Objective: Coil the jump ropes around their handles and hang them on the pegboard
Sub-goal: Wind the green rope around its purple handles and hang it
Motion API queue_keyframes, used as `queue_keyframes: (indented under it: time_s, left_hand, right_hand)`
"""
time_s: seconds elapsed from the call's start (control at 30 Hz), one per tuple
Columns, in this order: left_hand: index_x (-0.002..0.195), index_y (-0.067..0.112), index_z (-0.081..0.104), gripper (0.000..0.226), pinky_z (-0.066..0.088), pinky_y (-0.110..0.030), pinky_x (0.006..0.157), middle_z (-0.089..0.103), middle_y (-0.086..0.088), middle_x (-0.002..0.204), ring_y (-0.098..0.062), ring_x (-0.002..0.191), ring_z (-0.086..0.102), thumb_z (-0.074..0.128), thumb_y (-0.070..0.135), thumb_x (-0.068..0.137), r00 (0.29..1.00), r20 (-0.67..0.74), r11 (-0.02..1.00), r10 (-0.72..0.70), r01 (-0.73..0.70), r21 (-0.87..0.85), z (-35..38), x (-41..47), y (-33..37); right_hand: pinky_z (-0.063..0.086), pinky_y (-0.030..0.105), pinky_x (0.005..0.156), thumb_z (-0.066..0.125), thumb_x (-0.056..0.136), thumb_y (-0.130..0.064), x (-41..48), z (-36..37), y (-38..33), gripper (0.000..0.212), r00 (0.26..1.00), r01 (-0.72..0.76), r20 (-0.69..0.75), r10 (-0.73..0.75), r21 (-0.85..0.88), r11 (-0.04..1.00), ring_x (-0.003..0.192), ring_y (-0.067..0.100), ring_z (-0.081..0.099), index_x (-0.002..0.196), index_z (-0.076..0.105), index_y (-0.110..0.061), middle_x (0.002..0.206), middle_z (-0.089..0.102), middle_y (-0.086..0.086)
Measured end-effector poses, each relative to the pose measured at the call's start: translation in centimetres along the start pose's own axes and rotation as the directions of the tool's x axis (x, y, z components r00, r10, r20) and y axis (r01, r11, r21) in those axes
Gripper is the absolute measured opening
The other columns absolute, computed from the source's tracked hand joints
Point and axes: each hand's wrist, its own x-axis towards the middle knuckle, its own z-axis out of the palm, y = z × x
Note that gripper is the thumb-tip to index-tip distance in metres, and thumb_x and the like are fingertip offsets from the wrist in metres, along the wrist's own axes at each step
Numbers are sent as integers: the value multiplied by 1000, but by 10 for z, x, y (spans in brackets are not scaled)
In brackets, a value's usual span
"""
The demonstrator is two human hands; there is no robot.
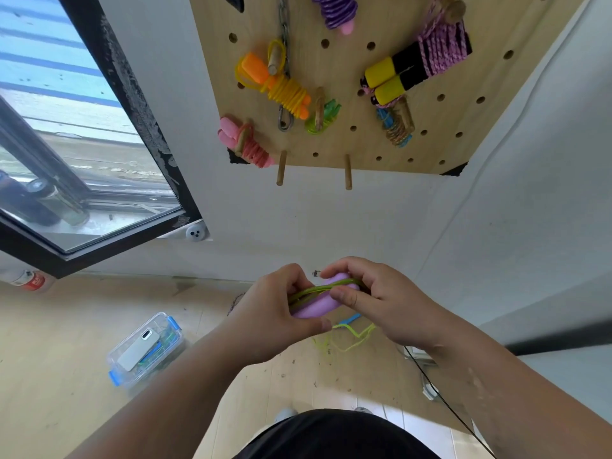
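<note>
Both hands hold a pair of lilac handles [319,301] with a green rope [318,288] laid lengthwise over them. My left hand [281,313] grips the left end from below. My right hand [374,299] pinches the right end and the rope. The loose yellow-green tail [351,339] dangles below toward the floor. Above on the wall hangs the wooden pegboard [344,74], carrying several coiled ropes: orange-yellow [281,87], pink [246,144], green [323,119], purple [336,9], and black-yellow handles with pink cord [420,67]. Two bare pegs [281,172] [347,175] stick out along its bottom row.
A clear plastic box [145,349] with blue clips sits on the wooden floor at lower left, a phone on its lid. An open window [76,134] fills the left side. A black cable [443,399] runs down at the right. A blue item [347,319] lies on the floor.
</note>
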Motion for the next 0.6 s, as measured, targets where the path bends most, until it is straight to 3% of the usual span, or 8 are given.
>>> queue_keyframes:
  time_s: [0.17,0.27,0.37,0.43,0.5,0.6]
  left_hand:
    - [81,30,51,40,38,-20,52,60,5,68,-5,55,46,87,46,71,1000,14,1000,-4,4,-23,1,2,-2]
    - [83,28,51,40,44,-28,55,65,0,74,-10,59,54,85,47,74,999,35,999,-2,1,34,-1,6,-2]
    - [84,29,50,38,52,-40,63,68,0,80,-21,69,64,83,46,76,998,59,994,-26,20,109,-2,11,-4]
    - [85,29,48,36,52,-40,64,68,2,83,-22,73,64,80,45,79,995,88,984,-41,25,177,-1,13,-6]
    - [88,28,48,35,49,-36,62,65,4,85,-21,73,61,78,45,82,993,109,973,-47,21,230,0,14,-7]
    - [89,26,49,35,52,-41,64,66,3,85,-22,73,63,77,46,83,993,107,975,-57,32,221,1,19,-9]
  right_hand:
    - [54,32,86,62,98,-32,0,-1,2,20,1000,13,-10,-13,-1,1000,99,7,65,118,64,-34,107,69,-15]
    - [54,32,87,59,99,-37,2,-2,4,26,1000,-5,-10,4,-50,999,98,6,65,126,61,-35,107,69,-15]
    - [50,34,82,45,102,-49,6,-6,6,39,998,-42,34,58,-357,933,89,9,61,137,53,-35,97,65,-15]
    - [47,36,74,37,103,-54,7,-9,5,37,995,-19,74,69,-534,845,79,12,56,129,55,-35,83,61,-12]
    - [47,36,70,34,103,-54,7,-11,4,33,991,1,106,80,-608,794,75,12,54,117,56,-34,78,58,-8]
    - [46,34,72,32,103,-55,6,-12,2,34,993,-5,83,81,-669,744,79,12,55,114,56,-33,83,58,-8]
